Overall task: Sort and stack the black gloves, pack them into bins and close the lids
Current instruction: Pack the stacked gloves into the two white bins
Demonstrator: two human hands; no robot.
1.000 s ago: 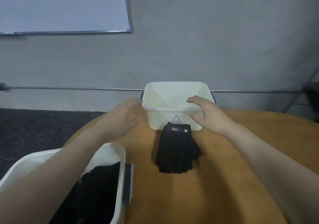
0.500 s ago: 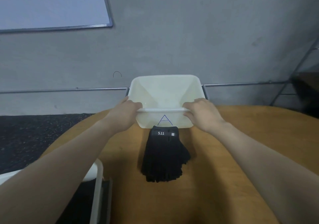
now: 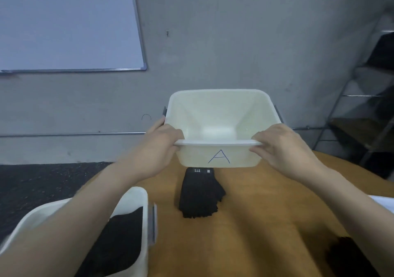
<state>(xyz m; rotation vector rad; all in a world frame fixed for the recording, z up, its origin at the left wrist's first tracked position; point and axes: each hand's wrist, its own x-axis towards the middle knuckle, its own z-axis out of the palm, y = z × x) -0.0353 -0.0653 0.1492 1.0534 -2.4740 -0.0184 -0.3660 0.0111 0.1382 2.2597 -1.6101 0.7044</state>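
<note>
An empty white bin (image 3: 219,114) marked "A" on its near wall sits at the far side of the round wooden table. My left hand (image 3: 162,142) grips the left end of its near rim, and my right hand (image 3: 279,146) grips the right end. A stack of black gloves (image 3: 199,193) with a "5.11" label lies on the table just in front of the bin, its cuff end partly under the bin's near wall. A second white bin (image 3: 142,212) at the lower left holds more black gloves (image 3: 119,238).
The wooden table (image 3: 245,223) fills the lower middle. Another dark heap (image 3: 349,257) lies at the lower right edge. A metal shelf rack (image 3: 366,106) stands at the right. A grey wall and whiteboard (image 3: 64,21) are behind; dark floor lies to the left.
Both hands went from reaching toward the bin marked "A" to gripping its near rim. The bin now overlaps the cuff end of the glove stack a little more.
</note>
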